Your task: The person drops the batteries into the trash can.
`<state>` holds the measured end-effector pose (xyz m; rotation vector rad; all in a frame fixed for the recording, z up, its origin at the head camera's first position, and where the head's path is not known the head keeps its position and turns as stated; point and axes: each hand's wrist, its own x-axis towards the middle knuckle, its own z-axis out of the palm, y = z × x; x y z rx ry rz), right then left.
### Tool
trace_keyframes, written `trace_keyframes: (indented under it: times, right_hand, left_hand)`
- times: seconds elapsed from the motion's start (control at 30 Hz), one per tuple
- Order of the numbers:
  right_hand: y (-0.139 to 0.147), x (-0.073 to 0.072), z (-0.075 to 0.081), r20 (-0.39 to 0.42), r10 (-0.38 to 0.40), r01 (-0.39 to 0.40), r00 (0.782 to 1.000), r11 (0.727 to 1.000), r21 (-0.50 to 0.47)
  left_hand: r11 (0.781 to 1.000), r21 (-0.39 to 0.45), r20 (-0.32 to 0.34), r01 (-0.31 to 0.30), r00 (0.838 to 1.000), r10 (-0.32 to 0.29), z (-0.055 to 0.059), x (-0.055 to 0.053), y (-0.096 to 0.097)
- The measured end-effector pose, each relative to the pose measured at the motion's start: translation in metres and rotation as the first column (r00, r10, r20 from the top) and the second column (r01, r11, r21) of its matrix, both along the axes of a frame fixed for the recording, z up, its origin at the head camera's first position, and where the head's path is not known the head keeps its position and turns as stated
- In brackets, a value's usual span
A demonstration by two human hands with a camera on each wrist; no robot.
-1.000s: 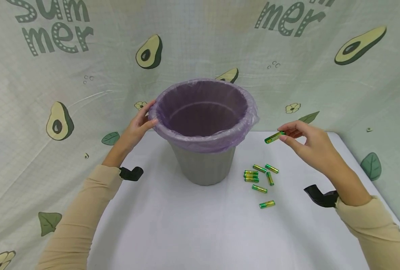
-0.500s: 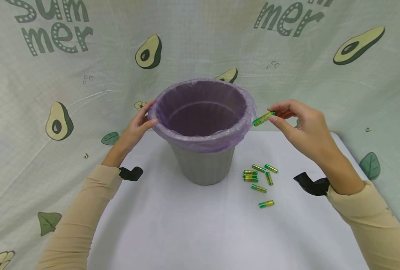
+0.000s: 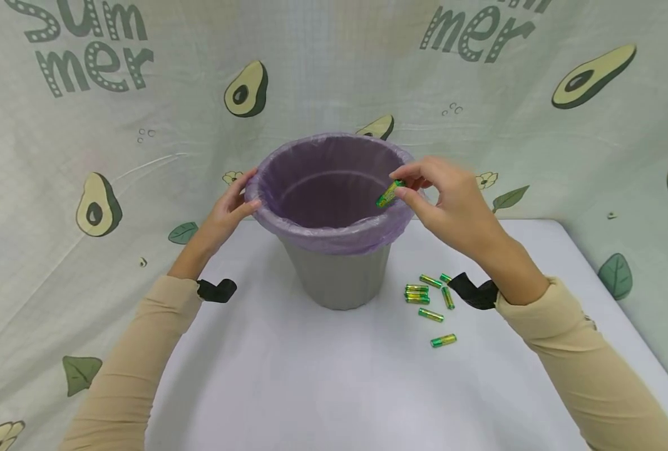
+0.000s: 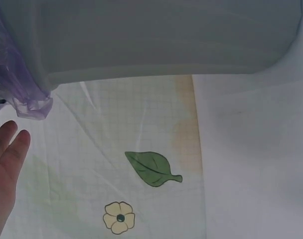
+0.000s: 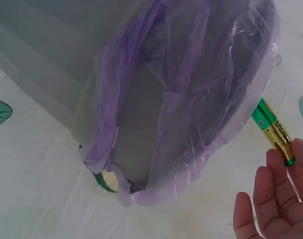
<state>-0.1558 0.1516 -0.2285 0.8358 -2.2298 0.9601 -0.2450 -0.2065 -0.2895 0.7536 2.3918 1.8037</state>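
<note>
In the head view, a grey bin (image 3: 339, 275) lined with a purple plastic bag (image 3: 328, 237) stands upright near the middle. My left hand (image 3: 226, 213) rests against the left outer side of its rim, fingers fairly straight. In the left wrist view, two fingertips (image 4: 22, 142) show just below the bag's edge. My right hand (image 3: 452, 203) pinches a green and gold battery (image 3: 389, 194) between thumb and fingers, over the right side of the bin's mouth. From the right wrist, the battery (image 5: 273, 130) appears partly behind the bag's rim. The bin's bottom inside is hidden.
Several similar batteries (image 3: 431, 315) lie on the white table (image 3: 311, 376) to the right of the bin. A printed avocado cloth (image 3: 187, 113) hangs behind. Black wrist mounts (image 3: 216, 290) project from both sleeves.
My right hand has moved left, and upward at first, carrying the battery from above the table to over the bin's mouth. The left hand and bin have stayed in place.
</note>
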Motion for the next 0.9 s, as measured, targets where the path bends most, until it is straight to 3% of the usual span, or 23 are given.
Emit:
trace_keyframes:
  times: [0.37,0.9]
  right_hand:
    - [-0.018,-0.006,-0.015,0.014,0.070,-0.071,0.997,0.993,0.094]
    - [-0.020,-0.006,-0.022,0.024,0.050,-0.052,0.998,0.991,0.121]
  left_hand:
    - [1.000,-0.028,-0.003,-0.012,1.000,0.012,0.000,0.001,0.000]
    - [0.999,-0.032,-0.012,-0.012,1.000,0.012,0.001,0.001,0.000]
